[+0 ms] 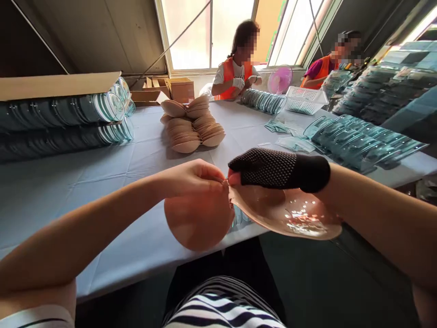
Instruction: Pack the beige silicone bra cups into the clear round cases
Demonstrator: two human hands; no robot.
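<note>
My left hand (193, 178) is bare and pinches the inner edge of a peach silicone cup (198, 223) that hangs dome-out below it. My right hand (273, 169) wears a black dotted glove and pinches the edge of a second cup (290, 216), whose glossy hollow side faces up. The two cups meet at my fingertips, over the near edge of the table (102, 191) covered in pale blue cloth. What joins them at the pinch is hidden by my fingers.
A pile of peach cups (193, 125) lies mid-table. Rows of clear plastic shells stand at the left (64, 118), the right (358, 139) and the far side (262, 100). A white basket (305, 100), a pink fan (280, 79), cardboard boxes (179, 89) and two seated people in orange vests sit beyond.
</note>
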